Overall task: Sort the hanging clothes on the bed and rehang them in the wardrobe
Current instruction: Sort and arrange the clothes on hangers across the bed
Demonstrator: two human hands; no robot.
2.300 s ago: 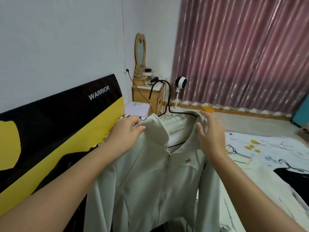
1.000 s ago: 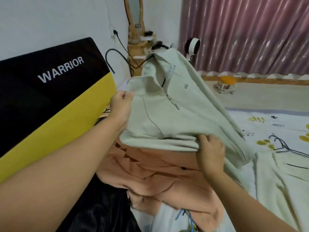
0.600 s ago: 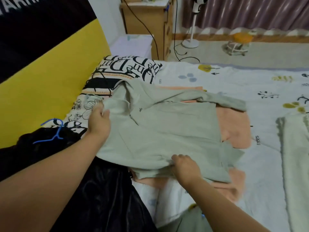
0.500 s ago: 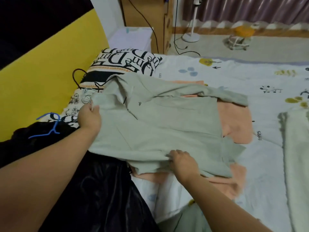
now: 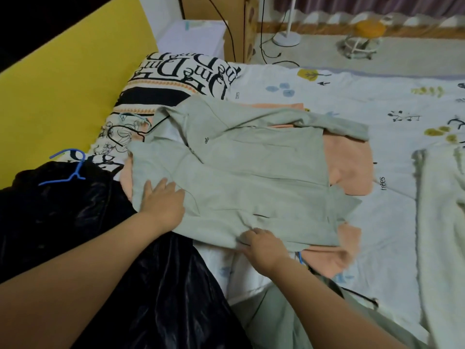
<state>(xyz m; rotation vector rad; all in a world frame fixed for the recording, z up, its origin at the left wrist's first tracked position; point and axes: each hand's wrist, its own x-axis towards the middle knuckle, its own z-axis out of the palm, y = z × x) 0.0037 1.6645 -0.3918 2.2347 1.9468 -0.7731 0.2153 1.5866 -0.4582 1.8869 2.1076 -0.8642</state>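
A pale grey-green zip jacket (image 5: pixel 239 172) lies spread on the bed, on top of a peach garment (image 5: pixel 349 170). Its black hanger hook (image 5: pixel 120 133) sticks out at the collar, over the pillow. My left hand (image 5: pixel 161 200) rests flat on the jacket's near shoulder, fingers straight. My right hand (image 5: pixel 261 245) pinches the jacket's lower hem at the near edge. A shiny black garment (image 5: pixel 75 222) on a blue hanger (image 5: pixel 68 167) lies to the left, under my left arm.
The bed sheet (image 5: pixel 377 102) is white with small prints. A lettered pillow (image 5: pixel 181 74) sits by the yellow headboard (image 5: pixel 63 84). A cream garment (image 5: pixel 442 222) lies at the right. Another grey-green garment (image 5: pixel 276 318) lies near me. A bedside cabinet (image 5: pixel 236 21) and a stool (image 5: pixel 364 39) stand beyond.
The jacket went from held up in the air to lying flat on the peach garment. My left hand let go of the shoulder and now lies flat on it; my right hand keeps the hem.
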